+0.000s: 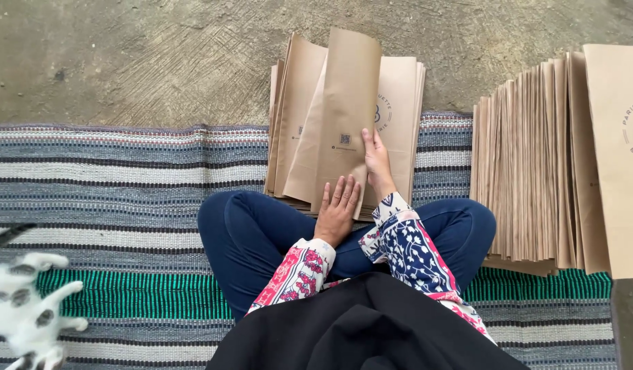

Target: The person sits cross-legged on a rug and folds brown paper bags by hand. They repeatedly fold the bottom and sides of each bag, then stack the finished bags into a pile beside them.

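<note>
I sit cross-legged on a striped mat (pixel 124 178) with a stack of brown paper bags (pixel 402 96) in front of my knees. On top lies a long folded brown paper bag (pixel 347 103). My left hand (pixel 338 209) presses flat on its near end, fingers spread. My right hand (pixel 376 161) pinches the bag's right edge, thumb on top. Patterned sleeves cover both forearms.
A large fanned pile of brown paper bags (pixel 535 164) lies to my right, half on the mat, with one flat printed bag (pixel 617 151) at the far right. A white and grey cat (pixel 25 308) lies at the lower left. Bare concrete floor (pixel 159 55) stretches beyond the mat.
</note>
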